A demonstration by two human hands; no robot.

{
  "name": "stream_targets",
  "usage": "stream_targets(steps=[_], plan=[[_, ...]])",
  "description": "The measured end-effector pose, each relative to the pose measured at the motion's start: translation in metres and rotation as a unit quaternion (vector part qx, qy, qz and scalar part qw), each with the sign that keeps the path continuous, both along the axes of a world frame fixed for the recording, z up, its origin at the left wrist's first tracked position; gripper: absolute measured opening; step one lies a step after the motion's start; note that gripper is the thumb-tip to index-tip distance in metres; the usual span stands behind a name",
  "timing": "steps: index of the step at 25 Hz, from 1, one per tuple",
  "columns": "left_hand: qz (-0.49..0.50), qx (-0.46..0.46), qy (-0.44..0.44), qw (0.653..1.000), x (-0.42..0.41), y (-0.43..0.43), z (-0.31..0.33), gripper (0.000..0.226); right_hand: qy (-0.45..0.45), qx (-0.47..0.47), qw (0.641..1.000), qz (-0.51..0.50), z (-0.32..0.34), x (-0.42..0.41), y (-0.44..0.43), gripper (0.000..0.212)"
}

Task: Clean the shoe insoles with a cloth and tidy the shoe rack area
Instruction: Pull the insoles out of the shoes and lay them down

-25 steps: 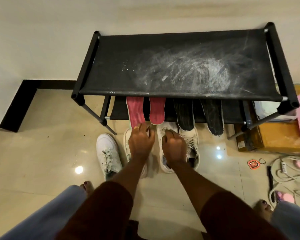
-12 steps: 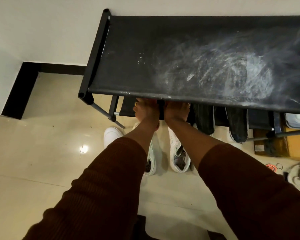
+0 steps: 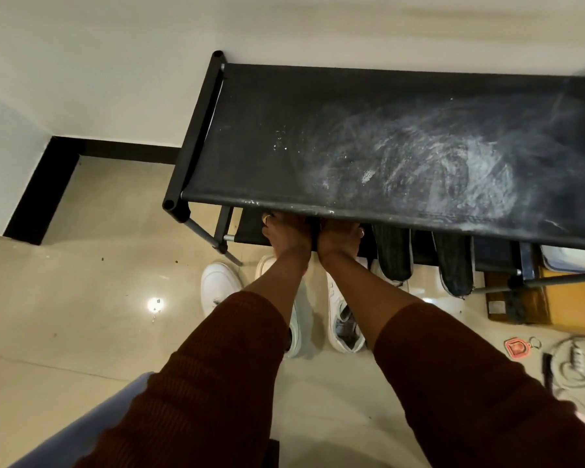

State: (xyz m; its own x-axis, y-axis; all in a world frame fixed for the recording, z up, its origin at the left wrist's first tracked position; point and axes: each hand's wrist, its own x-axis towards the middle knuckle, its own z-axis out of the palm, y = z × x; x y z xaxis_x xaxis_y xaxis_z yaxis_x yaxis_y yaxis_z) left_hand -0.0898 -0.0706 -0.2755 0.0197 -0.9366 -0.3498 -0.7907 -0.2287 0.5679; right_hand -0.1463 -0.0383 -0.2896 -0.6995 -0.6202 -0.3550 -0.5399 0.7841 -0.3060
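Biggest before us is the black fabric-and-tube shoe rack (image 3: 368, 136). Its top shelf is smeared with pale dusty streaks, mostly up and to the right of the two hands. The shelf's front edge runs across just above the knuckles and covers the fingers of both hands.

Below and around the wrists spreads the glossy beige tiled floor (image 3: 81, 298), with a lamp's reflection well off to the left of the left forearm. Two rust-brown ribbed sleeves (image 3: 223, 383) rise from the bottom edge and stop short of the wrists, leaving the forearms bare.

Far to the right of the right hand, under the rack's end, we see a brown cardboard box (image 3: 561, 309). Nearer to us than the box lies a coil of whitish cable (image 3: 578, 373).

We count white lace-up trainers (image 3: 218, 285) on the floor below the hands. One is just left of the left forearm, one lies under that forearm, and one sits between the two forearms.

Two dark grey shoe insoles (image 3: 393, 255) lie on the lower shelf just right of the right hand. They are side by side but apart, with their ends overhanging the front rail.

The left hand (image 3: 286, 233) and right hand (image 3: 338, 238) sit close together, backs upward, pushed in beneath the top shelf. We cannot tell whether their fingers are spread, straight or curled round anything.

A small red key fob (image 3: 515, 347) lies on the floor, well right of the right forearm. A gold ring (image 3: 267, 217) shows at the left hand's outer edge.
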Motion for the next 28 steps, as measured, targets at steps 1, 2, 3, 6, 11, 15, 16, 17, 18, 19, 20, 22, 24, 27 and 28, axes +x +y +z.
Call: stream_targets(steps=[1,2,3,6,11,15,16,17,18,19,20,22,24,27,28], plan=[[-0.013,-0.003,-0.005,1.0,0.003,0.004,0.004,0.055,0.027,0.015,0.999,0.021,0.002,0.002,0.004,0.036],[-0.002,-0.009,0.008,1.0,0.007,0.01,0.008,0.062,0.043,0.01,0.999,0.014,0.006,0.006,0.01,0.036],[0.004,-0.02,0.016,1.0,0.014,0.018,0.013,0.068,0.05,0.001,0.999,0.008,0.009,0.008,0.019,0.036],[0.05,-0.028,0.057,0.997,0.037,0.06,0.017,0.076,0.03,-0.066,0.997,-0.008,0.021,0.032,0.058,0.039],[0.084,0.0,0.066,0.994,0.08,0.135,-0.008,0.081,0.038,-0.144,0.989,-0.026,0.001,0.08,0.136,0.041],[0.103,0.038,0.088,0.99,0.123,0.203,-0.022,0.082,0.03,-0.182,0.983,-0.012,-0.011,0.122,0.213,0.05],[0.108,0.048,0.095,0.988,0.133,0.22,-0.026,0.081,0.024,-0.176,0.984,-0.002,-0.014,0.131,0.231,0.051],[0.109,0.06,0.098,0.987,0.143,0.236,-0.031,0.081,0.025,-0.174,0.984,0.006,-0.016,0.14,0.246,0.051],[0.113,0.081,0.1,0.985,0.151,0.252,-0.036,0.081,0.013,-0.162,0.987,0.012,-0.019,0.148,0.261,0.052],[0.121,0.109,0.095,0.982,0.159,0.266,-0.044,0.082,-0.003,-0.144,0.989,0.014,-0.027,0.155,0.276,0.053],[0.124,0.134,0.093,0.979,0.167,0.279,-0.051,0.084,-0.018,-0.129,0.991,0.011,-0.034,0.162,0.29,0.053],[0.113,0.176,0.089,0.974,0.179,0.301,-0.062,0.088,-0.048,-0.101,0.994,0.003,-0.045,0.171,0.317,0.052],[0.114,0.215,0.064,0.968,0.187,0.317,-0.072,0.095,-0.094,-0.054,0.994,-0.031,-0.055,0.177,0.337,0.048],[0.12,0.244,0.04,0.961,0.195,0.326,-0.091,0.104,-0.129,0.004,0.99,-0.06,-0.071,0.177,0.35,0.048],[0.118,0.251,0.035,0.96,0.195,0.325,-0.099,0.106,-0.136,0.014,0.989,-0.062,-0.078,0.175,0.349,0.05]])
